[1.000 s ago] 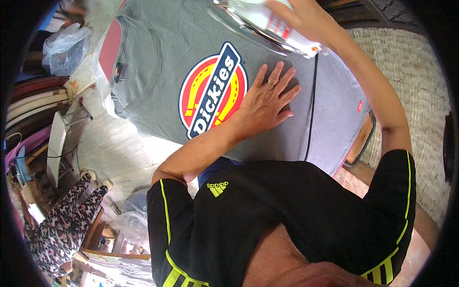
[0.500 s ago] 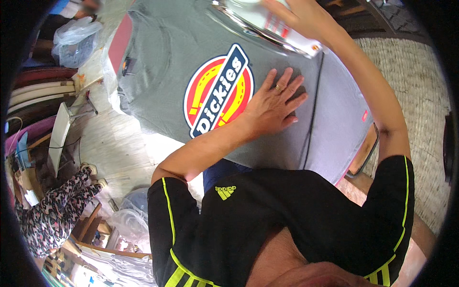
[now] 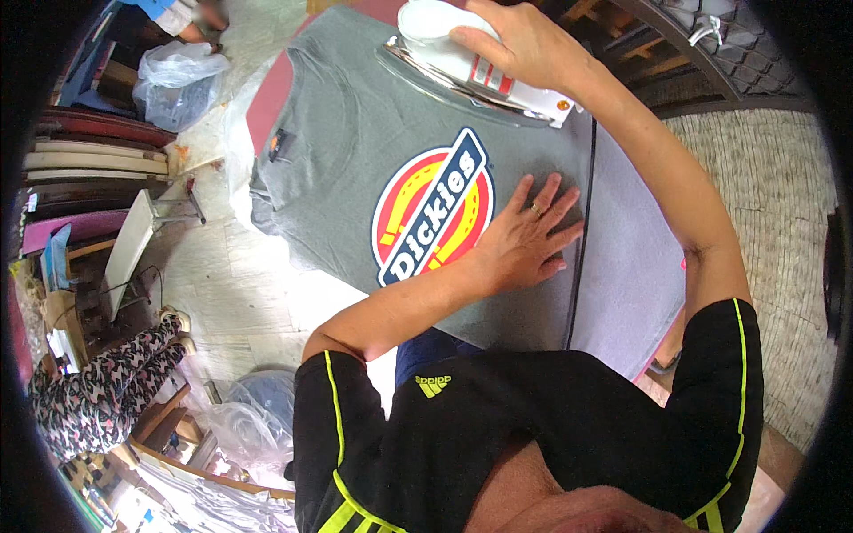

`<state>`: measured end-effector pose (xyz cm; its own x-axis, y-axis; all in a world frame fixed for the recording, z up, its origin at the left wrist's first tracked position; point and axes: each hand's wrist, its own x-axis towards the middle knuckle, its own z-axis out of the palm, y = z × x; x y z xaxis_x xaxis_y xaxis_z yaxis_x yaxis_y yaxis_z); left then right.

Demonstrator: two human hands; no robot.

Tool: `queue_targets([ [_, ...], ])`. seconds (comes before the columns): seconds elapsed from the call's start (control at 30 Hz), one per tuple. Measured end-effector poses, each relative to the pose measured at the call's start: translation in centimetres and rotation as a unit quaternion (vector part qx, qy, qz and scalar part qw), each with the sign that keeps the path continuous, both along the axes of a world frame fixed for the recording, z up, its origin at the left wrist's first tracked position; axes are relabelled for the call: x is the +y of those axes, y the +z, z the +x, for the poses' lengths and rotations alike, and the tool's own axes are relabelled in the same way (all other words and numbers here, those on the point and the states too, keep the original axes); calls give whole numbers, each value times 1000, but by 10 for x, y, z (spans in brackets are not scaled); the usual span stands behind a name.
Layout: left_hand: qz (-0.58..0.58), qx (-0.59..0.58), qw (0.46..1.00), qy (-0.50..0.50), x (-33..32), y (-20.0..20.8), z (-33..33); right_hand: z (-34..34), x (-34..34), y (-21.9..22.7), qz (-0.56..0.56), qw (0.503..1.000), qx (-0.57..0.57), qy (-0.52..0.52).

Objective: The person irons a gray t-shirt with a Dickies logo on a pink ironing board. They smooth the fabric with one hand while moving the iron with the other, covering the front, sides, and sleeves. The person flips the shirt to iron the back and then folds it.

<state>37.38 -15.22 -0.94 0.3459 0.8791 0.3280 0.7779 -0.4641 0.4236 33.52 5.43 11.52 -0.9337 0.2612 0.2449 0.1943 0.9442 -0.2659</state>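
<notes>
Grey T-shirt point(image 3: 333, 191) lay spread over a pinkish-red surface point(image 3: 272, 102), collar toward the left, dark label point(image 3: 281, 145) showing inside the neck. Round red-and-yellow print point(image 3: 458, 235) with a slanting dark blue band faced up near its middle.

Left hand point(image 3: 520, 244): palm down on the shirt, just right of the print. Fingers point(image 3: 548, 189) spread wide, gripping nothing; ring on one of them.

Right hand point(image 3: 538, 53): fingers curled round the handle of a white iron point(image 3: 475, 78), thumb along its near side. Iron sat over the far part of the shirt, beyond the print, sole downward, its length slanting. Could not tell whether the whole sole pressed on the cloth.

Black cord point(image 3: 581, 218) ran from near the iron's right end toward the wearer, passing just right of the left hand. Pale grey cloth point(image 3: 631, 258) lay beyond it.

Wearer in a black top point(image 3: 551, 400) with yellow-green piping. Off to the left: clear plastic bag point(image 3: 178, 89), stacked boards point(image 3: 93, 163), another person's patterned trousers point(image 3: 107, 382). Far right: stone-patterned floor point(image 3: 755, 204).
</notes>
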Motion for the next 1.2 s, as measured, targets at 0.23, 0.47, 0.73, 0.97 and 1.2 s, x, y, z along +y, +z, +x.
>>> queue_targets([
  [0.23,0,-16,1000,-11,-2,-1,3,7,7,-13,-9,1000,-10,-14],
  [0.47,-1,-33,999,-14,1,2,1,13,8,-18,-39,998,-44,-38],
  [0.73,110,-249,962,-1,1,9,-42,141,-28,0,-76,983,-68,-150],
  [0.97,119,-18,987,106,63,8,-109,209,-96,13,-199,911,-39,-360],
  [1.2,75,114,983,119,86,-2,-108,220,-61,-6,-73,920,21,-384],
])
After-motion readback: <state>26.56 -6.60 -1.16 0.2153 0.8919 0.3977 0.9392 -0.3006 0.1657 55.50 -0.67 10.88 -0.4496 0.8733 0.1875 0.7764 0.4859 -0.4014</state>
